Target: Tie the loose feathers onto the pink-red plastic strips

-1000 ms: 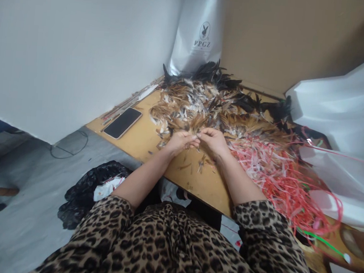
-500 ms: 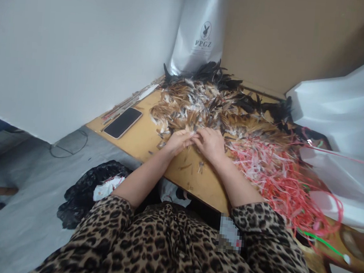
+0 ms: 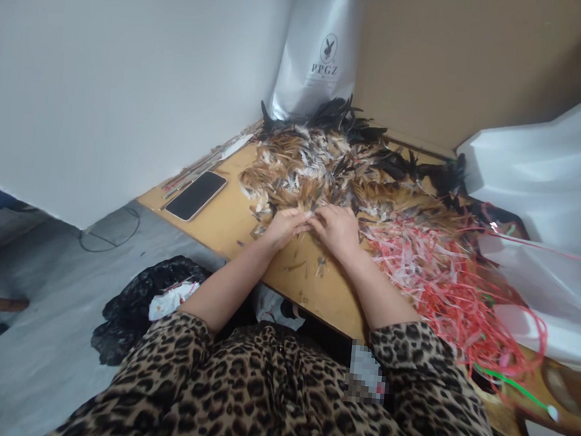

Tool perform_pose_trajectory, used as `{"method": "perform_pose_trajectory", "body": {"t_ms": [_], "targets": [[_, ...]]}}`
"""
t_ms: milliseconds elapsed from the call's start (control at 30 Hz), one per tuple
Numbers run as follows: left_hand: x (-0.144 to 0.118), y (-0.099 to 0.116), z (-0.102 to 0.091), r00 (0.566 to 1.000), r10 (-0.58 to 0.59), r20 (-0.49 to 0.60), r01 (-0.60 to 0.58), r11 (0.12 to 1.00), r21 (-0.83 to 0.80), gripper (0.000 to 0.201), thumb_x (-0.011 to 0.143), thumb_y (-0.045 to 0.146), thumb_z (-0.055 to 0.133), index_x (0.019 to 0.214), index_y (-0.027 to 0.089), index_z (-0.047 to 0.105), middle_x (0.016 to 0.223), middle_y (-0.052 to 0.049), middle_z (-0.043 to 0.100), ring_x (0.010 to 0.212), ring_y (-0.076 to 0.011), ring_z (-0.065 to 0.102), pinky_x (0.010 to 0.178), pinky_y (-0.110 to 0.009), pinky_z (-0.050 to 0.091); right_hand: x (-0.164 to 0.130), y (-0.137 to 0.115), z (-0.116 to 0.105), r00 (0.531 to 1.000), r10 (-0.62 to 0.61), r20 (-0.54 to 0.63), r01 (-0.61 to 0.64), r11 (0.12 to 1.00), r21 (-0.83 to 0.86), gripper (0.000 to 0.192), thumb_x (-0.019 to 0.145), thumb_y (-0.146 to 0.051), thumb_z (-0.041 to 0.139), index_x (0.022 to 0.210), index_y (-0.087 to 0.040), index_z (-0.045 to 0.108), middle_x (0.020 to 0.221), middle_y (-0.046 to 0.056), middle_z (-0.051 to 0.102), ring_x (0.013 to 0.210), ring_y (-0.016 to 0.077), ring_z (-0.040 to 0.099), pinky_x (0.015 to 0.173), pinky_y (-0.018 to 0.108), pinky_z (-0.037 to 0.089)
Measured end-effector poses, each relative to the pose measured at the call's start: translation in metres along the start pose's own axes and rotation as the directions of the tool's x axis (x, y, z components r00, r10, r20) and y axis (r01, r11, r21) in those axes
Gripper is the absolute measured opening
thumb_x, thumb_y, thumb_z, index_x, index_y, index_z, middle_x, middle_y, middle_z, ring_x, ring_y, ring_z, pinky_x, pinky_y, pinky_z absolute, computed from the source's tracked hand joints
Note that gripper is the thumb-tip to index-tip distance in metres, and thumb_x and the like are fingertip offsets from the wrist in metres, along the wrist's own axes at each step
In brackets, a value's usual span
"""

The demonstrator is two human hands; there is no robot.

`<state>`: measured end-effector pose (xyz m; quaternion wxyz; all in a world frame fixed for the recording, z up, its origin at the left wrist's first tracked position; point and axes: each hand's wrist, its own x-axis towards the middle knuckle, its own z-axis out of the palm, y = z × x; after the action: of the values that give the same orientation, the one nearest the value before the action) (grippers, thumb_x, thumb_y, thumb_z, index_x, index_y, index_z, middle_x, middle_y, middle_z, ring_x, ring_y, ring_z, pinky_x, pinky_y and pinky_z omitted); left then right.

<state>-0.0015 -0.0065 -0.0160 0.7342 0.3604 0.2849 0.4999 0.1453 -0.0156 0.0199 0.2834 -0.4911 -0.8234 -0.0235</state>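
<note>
A big heap of brown, white and black feathers (image 3: 325, 167) covers the far part of a wooden table (image 3: 229, 223). My left hand (image 3: 284, 227) and my right hand (image 3: 338, 227) meet at the heap's near edge, fingertips pinched together on a small bunch of brown feathers (image 3: 310, 214). Both forearms rest across the table's front edge. A few loose feathers (image 3: 321, 267) lie on the wood just below my hands.
A tangle of red and pink plastic strips (image 3: 442, 285) lies right of my hands. A black phone (image 3: 195, 195) rests at the table's left corner. A white printed bag (image 3: 318, 51) stands at the back, white plastic bags (image 3: 541, 199) on the right, a black bag (image 3: 145, 300) on the floor.
My hands have drawn closer together and dropped slightly toward the heap's edge; my right hand has turned palm-down. Nothing else has moved.
</note>
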Motion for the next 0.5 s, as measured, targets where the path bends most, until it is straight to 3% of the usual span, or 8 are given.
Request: {"method": "perform_pose_trajectory", "body": {"t_ms": [133, 267, 400, 500], "targets": [[0.002, 0.003, -0.003, 0.993, 0.004, -0.122, -0.013, 0.997, -0.073, 0.018, 0.069, 0.024, 0.066, 0.08, 0.01, 0.063, 0.087, -0.011, 0.068, 0.085, -0.016, 0.063, 0.086, -0.032, 0.042, 0.0, 0.017, 0.001, 0.97, 0.193, 0.145, -0.222, 0.949, 0.226, 0.029, 0.076, -0.042, 0.052, 0.088, -0.018, 0.064, 0.08, 0.004, 0.066, 0.07, 0.0152, 0.057, 0.063, 0.024, 0.037], [0.004, 0.006, -0.005, 0.981, -0.005, -0.192, -0.026, 0.987, -0.16, 0.011, 0.072, 0.019, 0.063, 0.076, 0.01, 0.059, 0.087, -0.011, 0.068, 0.086, -0.016, 0.064, 0.086, -0.031, 0.043, 0.001, 0.029, 0.0, 0.893, 0.334, 0.301, -0.378, 0.92, 0.101, 0.023, 0.073, -0.035, 0.051, 0.072, -0.018, 0.066, 0.07, 0.003, 0.066, 0.065, 0.0147, 0.057, 0.059, 0.023, 0.036], [0.004, 0.006, -0.005, 0.98, -0.019, -0.198, -0.014, 0.986, -0.165, 0.01, 0.074, 0.018, 0.06, 0.079, 0.01, 0.059, 0.09, -0.012, 0.067, 0.087, -0.0159, 0.064, 0.086, -0.029, 0.043, 0.002, 0.019, -0.002, 0.83, 0.379, 0.409, -0.396, 0.917, -0.047, 0.022, 0.069, -0.037, 0.054, 0.069, -0.019, 0.067, 0.065, 0.004, 0.065, 0.062, 0.0156, 0.057, 0.056, 0.024, 0.035], [0.005, 0.005, -0.006, 0.984, -0.019, -0.18, -0.011, 0.987, -0.161, 0.009, 0.075, 0.019, 0.06, 0.079, 0.01, 0.059, 0.089, -0.012, 0.068, 0.088, -0.0163, 0.064, 0.082, -0.028, 0.044, 0.002, 0.011, 0.0, 0.809, 0.403, 0.427, -0.407, 0.909, -0.088, 0.019, 0.066, -0.034, 0.055, 0.068, -0.02, 0.067, 0.067, 0.005, 0.065, 0.061, 0.0157, 0.056, 0.056, 0.024, 0.035]]}}
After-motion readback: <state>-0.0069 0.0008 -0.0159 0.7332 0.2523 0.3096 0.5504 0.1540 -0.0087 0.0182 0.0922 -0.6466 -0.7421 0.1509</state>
